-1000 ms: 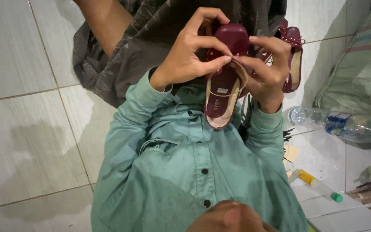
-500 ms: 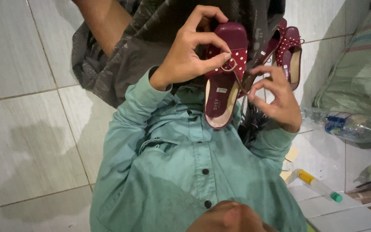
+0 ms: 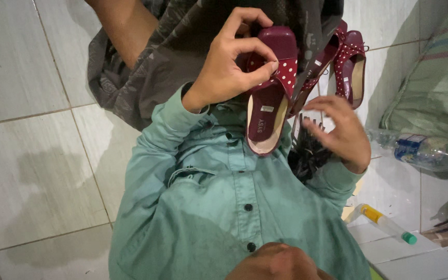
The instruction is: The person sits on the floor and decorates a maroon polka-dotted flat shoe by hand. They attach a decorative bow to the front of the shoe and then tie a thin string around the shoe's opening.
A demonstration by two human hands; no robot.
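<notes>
Holding: left hand (image 3: 229, 67) pinches maroon dotted shoe (image 3: 270, 88) by its strap.
Free: right hand (image 3: 340, 132) open, off the shoe.
Waiting: second shoe (image 3: 351, 65) untouched.

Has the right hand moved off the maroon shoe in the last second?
Yes. The right hand has let go of the maroon shoe and dropped lower, toward the plastic bottle; the left hand holds the shoe.

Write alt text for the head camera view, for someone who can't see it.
Seen from above, a person in a teal button shirt holds a maroon polka-dot shoe in the left hand, fingers pinching its strap, while the open right hand hovers beside it. A matching shoe, a plastic bottle and a small tube lie on the white tiled floor.
</notes>
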